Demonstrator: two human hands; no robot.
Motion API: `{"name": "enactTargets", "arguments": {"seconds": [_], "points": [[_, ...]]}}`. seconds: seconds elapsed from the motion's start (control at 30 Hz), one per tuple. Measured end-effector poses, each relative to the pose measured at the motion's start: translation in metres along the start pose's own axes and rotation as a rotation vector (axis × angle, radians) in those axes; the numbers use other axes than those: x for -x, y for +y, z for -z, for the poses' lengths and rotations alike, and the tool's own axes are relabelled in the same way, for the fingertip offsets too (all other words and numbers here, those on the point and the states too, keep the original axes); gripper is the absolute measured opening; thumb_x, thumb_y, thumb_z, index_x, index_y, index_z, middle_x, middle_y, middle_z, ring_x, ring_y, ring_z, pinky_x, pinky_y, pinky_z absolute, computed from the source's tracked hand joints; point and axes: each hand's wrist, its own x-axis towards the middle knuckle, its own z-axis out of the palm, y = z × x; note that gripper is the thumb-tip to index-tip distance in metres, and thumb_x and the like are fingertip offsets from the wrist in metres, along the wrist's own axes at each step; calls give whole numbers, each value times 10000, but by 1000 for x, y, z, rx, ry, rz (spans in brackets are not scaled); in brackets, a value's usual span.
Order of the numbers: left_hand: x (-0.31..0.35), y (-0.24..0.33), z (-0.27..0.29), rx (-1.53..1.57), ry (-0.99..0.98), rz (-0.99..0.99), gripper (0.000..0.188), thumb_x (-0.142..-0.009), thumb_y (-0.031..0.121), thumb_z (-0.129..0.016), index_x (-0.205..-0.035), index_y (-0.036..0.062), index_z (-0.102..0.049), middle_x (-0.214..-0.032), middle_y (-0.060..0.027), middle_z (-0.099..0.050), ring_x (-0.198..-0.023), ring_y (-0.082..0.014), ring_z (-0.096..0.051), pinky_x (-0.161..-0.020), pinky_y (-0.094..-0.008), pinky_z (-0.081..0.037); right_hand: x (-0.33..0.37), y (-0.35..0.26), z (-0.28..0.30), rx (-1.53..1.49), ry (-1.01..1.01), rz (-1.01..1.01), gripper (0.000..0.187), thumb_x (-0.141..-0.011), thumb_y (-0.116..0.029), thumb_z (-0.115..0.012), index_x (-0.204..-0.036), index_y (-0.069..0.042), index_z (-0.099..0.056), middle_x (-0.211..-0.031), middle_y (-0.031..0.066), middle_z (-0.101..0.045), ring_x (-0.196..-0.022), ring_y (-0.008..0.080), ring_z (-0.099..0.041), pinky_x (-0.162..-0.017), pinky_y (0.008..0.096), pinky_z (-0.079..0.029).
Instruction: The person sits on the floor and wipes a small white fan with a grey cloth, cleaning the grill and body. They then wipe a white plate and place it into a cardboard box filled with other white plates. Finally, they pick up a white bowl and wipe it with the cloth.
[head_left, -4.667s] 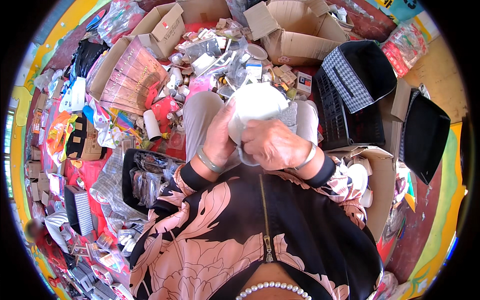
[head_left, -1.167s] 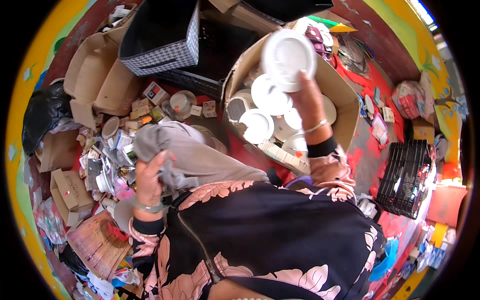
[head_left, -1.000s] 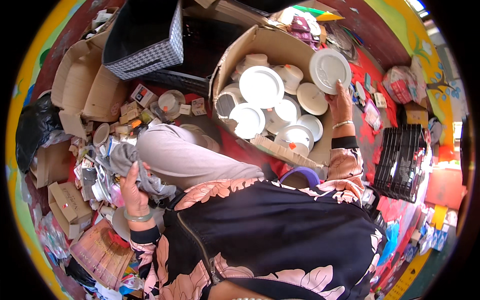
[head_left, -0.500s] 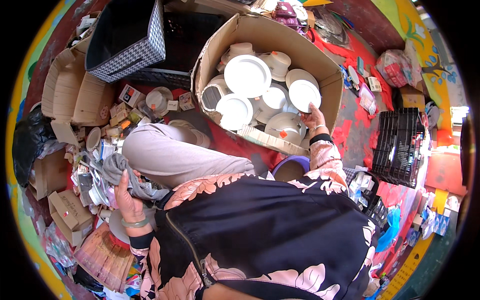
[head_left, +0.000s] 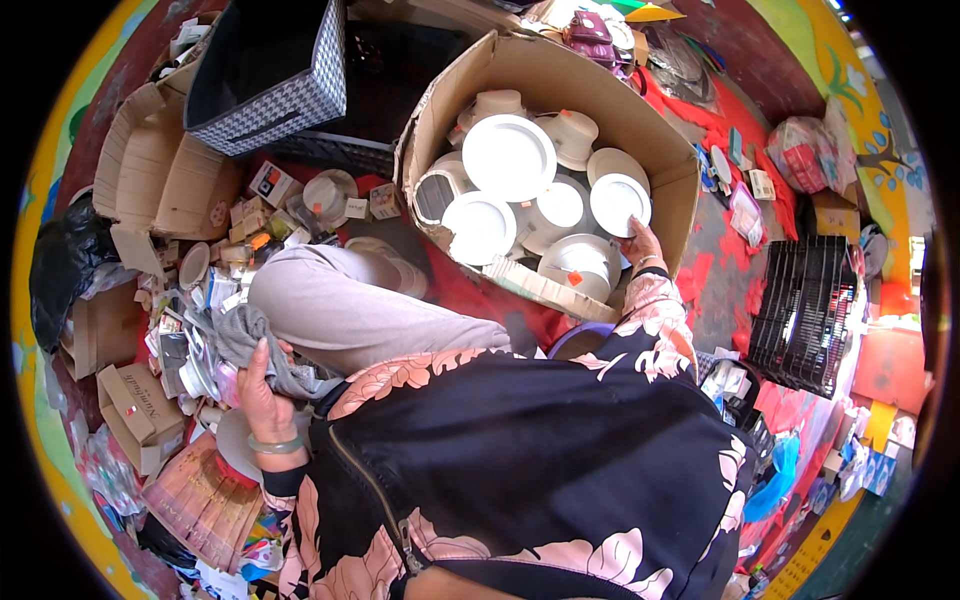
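A large open cardboard box (head_left: 548,290) stands in front of me, holding several round white fittings with flat discs and flared cups. At its right side my right hand (head_left: 643,246) reaches over the edge and pinches the lower rim of a round white fitting (head_left: 619,200). That fitting rests against another white one (head_left: 606,163) behind it. My left hand (head_left: 263,397), fingers closed, grips a crumpled grey cloth (head_left: 283,365) beside my left thigh. The cloth hides part of the fingers. Orange stickers mark some fittings, such as a nearer one (head_left: 580,262).
A houndstooth-patterned bin (head_left: 270,118) and an open cardboard carton (head_left: 178,185) stand at the far left. Small boxes and loose goods crowd my left side. To the right is a black plastic crate (head_left: 803,315). A purple-rimmed bucket (head_left: 584,338) sits between me and the box.
The whole view has shifted slightly, with the box appearing a little lower and further right. Both hands keep their holds on the white fitting and the grey cloth.
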Motion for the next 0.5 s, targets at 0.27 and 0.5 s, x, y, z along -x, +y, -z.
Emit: {"name": "enactTargets", "arguments": {"seconds": [0.27,0.5], "points": [[-1,-1,-6,0,16,-7,177,-832,179,-575,-880,9,-564,-731,-84,-597,-625,-135,-535,-587,-251,-434,-5,-22,-10,55,76,342,395,-788,-324,-618,-1104,-124,-493,-786,69,-634,-533,187,-602,-362,241,-373],[3,-1,-8,-32,36,8,168,-833,180,-578,-846,12,-576,-723,-78,-600,-625,-131,-538,-587,-243,-432,6,-68,-57,1469,590,563,497,-887,-298,-409,-1344,-388,-237,-1022,205,-578,-899,348,-597,-778,441,-462]]}}
